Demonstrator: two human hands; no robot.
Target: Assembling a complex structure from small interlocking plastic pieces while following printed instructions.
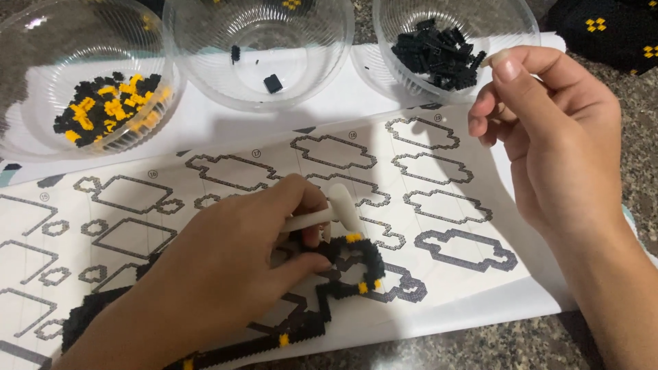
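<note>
My left hand [226,264] rests on a black and yellow tiny-brick model [343,274] lying on a white instruction sheet [439,171]. Its fingers grip a small white hammer-shaped tool [336,209] and press on the model. My right hand [548,137] hovers at the right, beside a clear bowl of black bricks [439,51]; its thumb and fingers are pinched together. Whether a brick sits between them is too small to see.
A clear bowl of black and yellow bricks [106,109] stands at the back left. A middle bowl [260,48] holds few black pieces. Another built black and yellow piece [617,31] lies at the back right. The counter is speckled stone [480,342].
</note>
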